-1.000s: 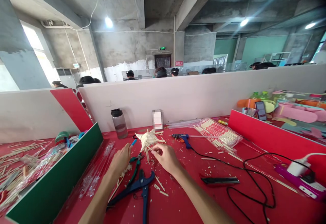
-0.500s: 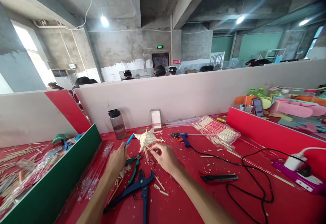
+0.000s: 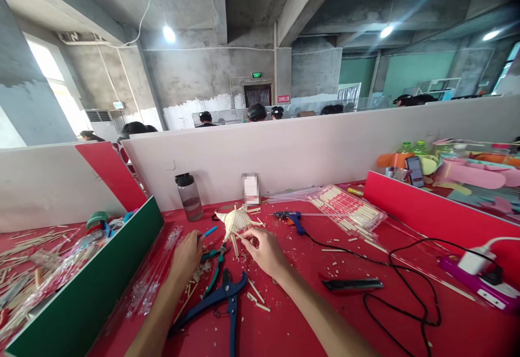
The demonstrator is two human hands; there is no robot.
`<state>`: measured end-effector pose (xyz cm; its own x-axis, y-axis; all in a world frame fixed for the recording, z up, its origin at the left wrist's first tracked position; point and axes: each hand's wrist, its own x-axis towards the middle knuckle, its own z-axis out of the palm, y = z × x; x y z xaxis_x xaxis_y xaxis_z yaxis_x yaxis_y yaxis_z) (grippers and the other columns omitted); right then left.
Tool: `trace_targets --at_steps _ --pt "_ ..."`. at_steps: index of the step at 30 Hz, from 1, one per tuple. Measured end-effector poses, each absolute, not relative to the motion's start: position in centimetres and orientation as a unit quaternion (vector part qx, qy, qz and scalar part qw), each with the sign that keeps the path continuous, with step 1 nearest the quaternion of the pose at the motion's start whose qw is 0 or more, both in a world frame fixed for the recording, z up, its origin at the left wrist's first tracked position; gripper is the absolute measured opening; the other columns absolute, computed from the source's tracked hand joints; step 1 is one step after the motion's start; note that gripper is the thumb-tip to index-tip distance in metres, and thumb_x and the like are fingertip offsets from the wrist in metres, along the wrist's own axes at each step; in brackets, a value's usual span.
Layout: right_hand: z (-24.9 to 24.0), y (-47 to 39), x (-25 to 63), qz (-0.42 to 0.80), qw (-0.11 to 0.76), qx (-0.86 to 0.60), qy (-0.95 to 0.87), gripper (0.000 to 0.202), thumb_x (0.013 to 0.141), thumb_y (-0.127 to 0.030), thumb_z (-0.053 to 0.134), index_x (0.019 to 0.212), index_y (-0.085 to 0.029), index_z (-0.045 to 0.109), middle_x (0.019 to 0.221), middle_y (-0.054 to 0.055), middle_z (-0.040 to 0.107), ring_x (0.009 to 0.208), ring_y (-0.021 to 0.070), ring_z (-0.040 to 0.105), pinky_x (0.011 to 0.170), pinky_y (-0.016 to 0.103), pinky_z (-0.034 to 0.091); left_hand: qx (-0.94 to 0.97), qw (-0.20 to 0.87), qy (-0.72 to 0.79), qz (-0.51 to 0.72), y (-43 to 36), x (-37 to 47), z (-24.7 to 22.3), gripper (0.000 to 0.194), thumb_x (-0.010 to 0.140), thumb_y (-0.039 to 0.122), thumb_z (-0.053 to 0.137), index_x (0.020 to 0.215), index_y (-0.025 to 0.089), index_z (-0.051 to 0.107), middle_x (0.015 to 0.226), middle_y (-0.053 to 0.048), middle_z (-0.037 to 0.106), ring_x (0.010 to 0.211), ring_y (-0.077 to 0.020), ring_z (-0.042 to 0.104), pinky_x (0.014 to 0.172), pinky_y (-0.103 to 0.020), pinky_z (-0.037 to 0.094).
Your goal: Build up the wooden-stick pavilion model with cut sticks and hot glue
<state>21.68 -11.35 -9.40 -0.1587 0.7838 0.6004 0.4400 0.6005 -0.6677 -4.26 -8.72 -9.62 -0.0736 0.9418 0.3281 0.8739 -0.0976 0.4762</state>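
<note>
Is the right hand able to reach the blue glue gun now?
Probably yes: on the red tabletop, nothing large stands between the right hand and the glue gun. However, the hand seems to pinch a stick, so it may need to release this.

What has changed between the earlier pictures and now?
The left hand has shifted slightly left, away from the pale wooden-stick model; its slim blue pen-like tool lies flatter. Nothing was visibly let go. The right hand and hinged navy-blue cutter stayed put.
</note>
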Motion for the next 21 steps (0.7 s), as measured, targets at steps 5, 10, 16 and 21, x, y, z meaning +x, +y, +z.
trace_targets --at_steps 5,10,16,21 --pt "-9.4 -11.4 21.8 0.168 0.5 -0.411 -0.744 0.008 0.091 -0.019 0.063 0.089 -0.021 0.07 0.088 0.003 0.074 0.08 0.0182 0.068 0.07 0.026 0.049 0.633 0.16 0.636 0.412 -7.6 -3.5 -10.4 0.02 0.093 0.038 0.043 0.097 0.02 0.051 0.064 0.002 0.058 0.058 -0.0199 0.062 0.059 -0.029 0.045" --pt "-9.4 -11.3 21.8 0.169 0.502 -0.407 -0.745 0.009 0.092 -0.019 0.062 0.089 -0.021 0.07 0.088 0.003 0.074 0.081 0.0185 0.068 0.072 0.026 0.05 0.57 0.263 0.579 0.521 -6.3 -2.6 -10.6 0.04 0.086 0.058 0.047 0.091 0.019 0.053 0.076 -0.001 0.064 0.062 -0.0146 0.061 0.057 -0.025 0.048" --pt "-9.3 -11.3 21.8 0.172 0.502 -0.408 -0.743 0.008 0.092 -0.019 0.063 0.089 -0.021 0.07 0.088 0.003 0.074 0.082 0.0189 0.068 0.073 0.026 0.05 0.492 0.341 0.535 0.597 -6.1 -1.9 -11.0 0.034 0.082 0.05 0.064 0.088 0.021 0.047 0.093 -0.007 0.073 0.084 -0.0182 0.072 0.072 -0.03 0.057" --pt "-9.2 -11.4 21.8 0.173 0.503 -0.408 -0.742 0.008 0.091 -0.018 0.064 0.088 -0.021 0.07 0.087 0.003 0.074 0.082 0.0188 0.068 0.073 0.026 0.05 0.478 0.343 0.533 0.608 -6.0 -1.8 -11.2 0.045 0.067 0.051 0.078 0.082 0.02 0.05 0.093 -0.01 0.074 0.088 -0.0222 0.072 0.073 -0.032 0.057"
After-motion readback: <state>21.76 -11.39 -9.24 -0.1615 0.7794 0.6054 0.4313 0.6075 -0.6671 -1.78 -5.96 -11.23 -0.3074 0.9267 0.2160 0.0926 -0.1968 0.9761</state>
